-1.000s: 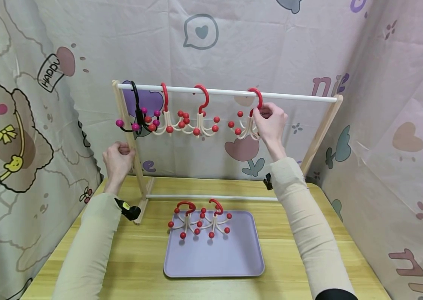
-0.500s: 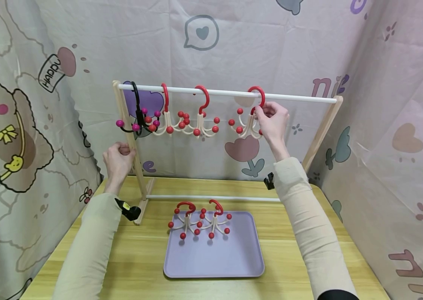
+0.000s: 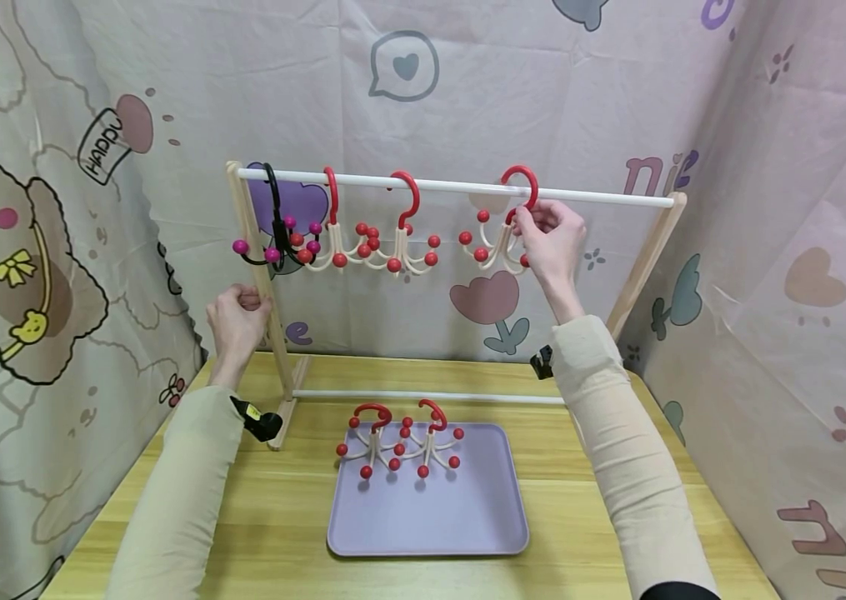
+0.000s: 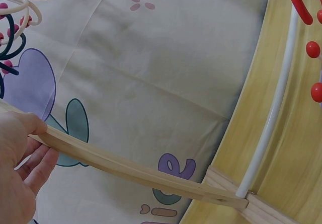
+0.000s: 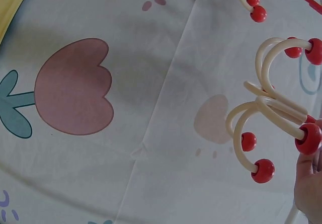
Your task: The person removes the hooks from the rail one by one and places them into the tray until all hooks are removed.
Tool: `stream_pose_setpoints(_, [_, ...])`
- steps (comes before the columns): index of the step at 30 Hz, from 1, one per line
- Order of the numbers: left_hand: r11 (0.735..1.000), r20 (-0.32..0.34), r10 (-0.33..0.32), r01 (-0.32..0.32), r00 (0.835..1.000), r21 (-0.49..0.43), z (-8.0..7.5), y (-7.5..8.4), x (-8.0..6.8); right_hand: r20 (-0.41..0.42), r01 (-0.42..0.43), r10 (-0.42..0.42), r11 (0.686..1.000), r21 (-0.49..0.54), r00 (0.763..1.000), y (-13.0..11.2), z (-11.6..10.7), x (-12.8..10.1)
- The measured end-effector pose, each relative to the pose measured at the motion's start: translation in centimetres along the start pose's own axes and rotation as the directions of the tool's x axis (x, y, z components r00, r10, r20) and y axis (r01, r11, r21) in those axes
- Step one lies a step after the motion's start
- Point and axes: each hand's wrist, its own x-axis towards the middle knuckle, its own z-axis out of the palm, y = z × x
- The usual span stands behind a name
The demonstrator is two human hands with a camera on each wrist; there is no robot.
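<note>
Right hand [image 3: 553, 237] pinches a hanger [image 3: 505, 237] between thumb and fingers, low on its red hook [image 3: 521, 170]. Hook arcs over the rail [image 3: 460, 187], crown standing slightly proud of it. Whether rail or fingers bear the weight cannot be told; the right wrist view cuts off most of that hand. Left hand [image 3: 237, 321] grips the post [image 3: 277, 333], thumb opposite fingers, probably steadying the rack [image 3: 651, 258]. Hands well apart.

Along the rail from the left: a black hanger [image 3: 277, 229] near the post, a second red-hooked hanger [image 3: 336, 242], a third [image 3: 402, 242], a wider gap, then the held one. Two more rest side by side at the back of the tray [image 3: 430, 521], on the table [image 3: 257, 517].

Step in hand, as judged: setting the held hanger's place on the rail. Next move likely calls for letting the hook down, parting the fingers without a knock, then reaching to the tray.

Writing: "HAPPY" [image 3: 102, 146] on the backdrop [image 3: 167, 50], left side; "nie" [image 3: 632, 177] beyond the rail's right end; "ni" [image 3: 822, 545] lower right. No brand or maker's label seen on hangers, tray or rack.
</note>
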Motion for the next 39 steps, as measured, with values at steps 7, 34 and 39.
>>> stream_pose_setpoints(7, [1.000,0.003,0.001,-0.001,1.000,-0.003,0.0,-0.1,0.1,-0.005,-0.012,0.012,0.999,0.044,1.000,-0.2,-0.2,-0.3])
stream_pose_setpoints(34, [1.000,0.009,-0.010,0.010,1.000,-0.004,0.0,0.1,0.1,0.119,0.009,-0.023,0.994,0.113,0.993,-0.3,-3.4,-5.2])
stream_pose_setpoints(39, [1.000,0.008,-0.016,0.016,1.000,-0.005,0.0,0.1,0.0,0.168,-0.056,0.036,0.992,0.115,0.985,2.7,-4.2,-6.2])
